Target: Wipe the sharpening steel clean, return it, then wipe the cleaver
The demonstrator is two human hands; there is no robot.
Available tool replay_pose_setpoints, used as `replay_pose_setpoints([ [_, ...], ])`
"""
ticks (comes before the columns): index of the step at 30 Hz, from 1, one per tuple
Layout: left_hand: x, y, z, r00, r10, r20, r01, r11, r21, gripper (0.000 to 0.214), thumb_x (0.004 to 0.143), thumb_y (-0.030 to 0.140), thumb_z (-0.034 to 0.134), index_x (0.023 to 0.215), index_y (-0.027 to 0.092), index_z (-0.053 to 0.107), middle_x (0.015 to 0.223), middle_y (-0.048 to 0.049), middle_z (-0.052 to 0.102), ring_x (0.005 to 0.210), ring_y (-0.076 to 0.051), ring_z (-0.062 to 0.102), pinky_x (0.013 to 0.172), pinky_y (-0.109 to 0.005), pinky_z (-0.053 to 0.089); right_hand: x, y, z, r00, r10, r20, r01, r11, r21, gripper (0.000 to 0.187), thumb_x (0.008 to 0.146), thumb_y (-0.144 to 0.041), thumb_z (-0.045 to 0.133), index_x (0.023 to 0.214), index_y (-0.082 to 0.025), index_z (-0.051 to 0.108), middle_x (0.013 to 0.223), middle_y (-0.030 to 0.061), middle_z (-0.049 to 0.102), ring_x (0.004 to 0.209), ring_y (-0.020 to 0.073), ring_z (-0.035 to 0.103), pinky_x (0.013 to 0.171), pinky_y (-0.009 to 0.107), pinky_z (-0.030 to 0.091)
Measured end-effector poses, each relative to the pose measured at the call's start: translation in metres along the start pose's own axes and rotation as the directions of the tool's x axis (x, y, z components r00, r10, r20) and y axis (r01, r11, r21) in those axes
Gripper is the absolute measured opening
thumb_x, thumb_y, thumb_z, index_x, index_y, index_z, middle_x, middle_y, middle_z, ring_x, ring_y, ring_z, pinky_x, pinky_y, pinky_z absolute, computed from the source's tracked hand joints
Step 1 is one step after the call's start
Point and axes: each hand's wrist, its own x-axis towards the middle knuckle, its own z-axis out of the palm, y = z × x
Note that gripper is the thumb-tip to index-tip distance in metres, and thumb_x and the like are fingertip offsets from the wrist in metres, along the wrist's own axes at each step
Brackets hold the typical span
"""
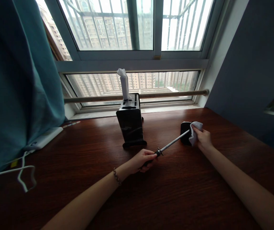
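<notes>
My left hand (143,160) is wrapped round the black handle of a honing steel (174,141). Its grey rod slants up to the right, above the table, from a small metal guard. Between the fingers of my right hand (203,138) is a pale grey cloth (194,130), bunched close to the rod's tip; I cannot tell whether they touch. Behind the cloth and tip is a flat black object (185,133), partly covered, its kind unclear. Beyond my left hand stands a black knife block (131,126) with slots in its top. Something wrapped in white (124,84) sticks up out of it.
The brown wooden table (98,191) reaches to a window with a wooden rail (170,95) across it. At the left lie a white power strip (44,138) and a white cable (21,172), beside a blue curtain (43,80). A dark wall (242,80) borders the right side.
</notes>
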Motion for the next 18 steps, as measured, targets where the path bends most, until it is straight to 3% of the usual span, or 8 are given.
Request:
replay_pose_setpoints([
  [5,-0.001,0.001,0.000,1.000,-0.001,-0.027,0.001,1.000,0.010,0.035,0.079,0.048,0.059,0.083,0.013,0.055,0.049,0.0073,0.040,0.030,-0.003,0.028,0.028,-0.016,0.015,0.002,0.009,0.003,0.975,0.217,0.045,-0.221,0.967,0.127,0.008,0.067,-0.016,0.070,0.067,-0.017,0.061,0.061,-0.0015,0.065,0.053,0.0121,0.060,0.053,0.020,0.054],
  [10,-0.001,0.001,-0.001,1.000,-0.007,-0.018,0.006,1.000,-0.015,0.033,0.079,0.047,0.059,0.082,0.014,0.053,0.048,0.0072,0.041,0.030,-0.003,0.028,0.027,-0.016,0.014,-0.007,0.005,0.008,0.921,0.310,0.235,-0.352,0.921,0.168,0.004,0.073,-0.020,0.062,0.071,-0.017,0.061,0.074,0.0029,0.068,0.071,0.0161,0.065,0.066,0.025,0.055],
  [15,-0.001,0.000,-0.002,1.000,-0.007,0.006,0.008,0.998,-0.059,0.030,0.081,0.044,0.059,0.082,0.015,0.051,0.047,0.0075,0.040,0.030,-0.003,0.027,0.027,-0.015,0.017,-0.020,-0.003,0.014,0.860,0.239,0.451,-0.378,0.892,0.248,0.016,0.082,-0.030,0.055,0.088,-0.019,0.064,0.094,0.0044,0.069,0.098,0.0197,0.061,0.084,0.032,0.052],
  [18,-0.001,0.000,-0.002,1.000,-0.016,0.000,0.016,0.998,-0.058,0.030,0.080,0.044,0.059,0.082,0.015,0.051,0.047,0.0074,0.041,0.030,-0.003,0.027,0.027,-0.015,0.017,-0.025,-0.004,0.014,0.855,0.187,0.483,-0.349,0.897,0.271,0.018,0.079,-0.034,0.060,0.089,-0.020,0.064,0.094,0.0036,0.069,0.100,0.0201,0.060,0.087,0.032,0.050],
])
